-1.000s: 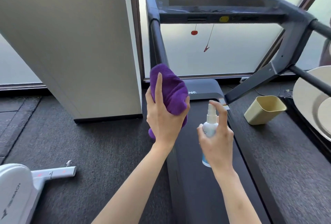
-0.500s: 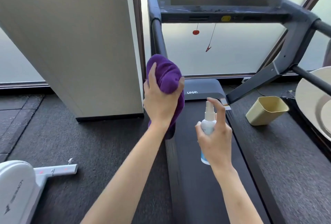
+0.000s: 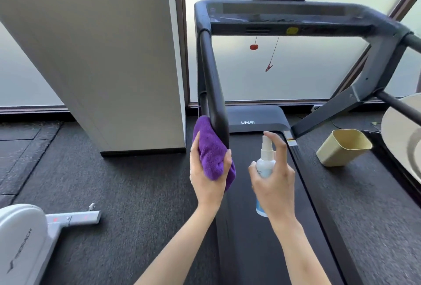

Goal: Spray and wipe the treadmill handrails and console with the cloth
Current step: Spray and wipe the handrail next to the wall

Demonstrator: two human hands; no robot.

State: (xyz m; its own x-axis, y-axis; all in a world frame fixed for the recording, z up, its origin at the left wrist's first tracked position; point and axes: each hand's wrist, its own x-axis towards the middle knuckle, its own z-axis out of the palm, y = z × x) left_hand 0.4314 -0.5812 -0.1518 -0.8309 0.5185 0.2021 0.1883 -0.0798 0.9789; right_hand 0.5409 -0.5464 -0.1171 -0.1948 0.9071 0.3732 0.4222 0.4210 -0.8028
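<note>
My left hand (image 3: 206,175) grips a bunched purple cloth (image 3: 210,152) and presses it against the near end of the treadmill's left handrail (image 3: 213,84), a black padded bar. My right hand (image 3: 274,182) holds a small white spray bottle (image 3: 265,161) upright over the belt, index finger on its nozzle. The dark console (image 3: 284,17) spans the top of the frame. The right handrail (image 3: 401,106) runs off toward the right edge.
A white pillar (image 3: 109,57) stands left of the treadmill. A beige bin (image 3: 342,148) sits on the carpet to the right, beside a round white object (image 3: 401,139). A white exercise machine (image 3: 25,237) lies at lower left. A red safety clip (image 3: 269,66) hangs under the console.
My left hand has slid the cloth down along the left handrail toward its near end. The spray bottle has stayed in about the same place.
</note>
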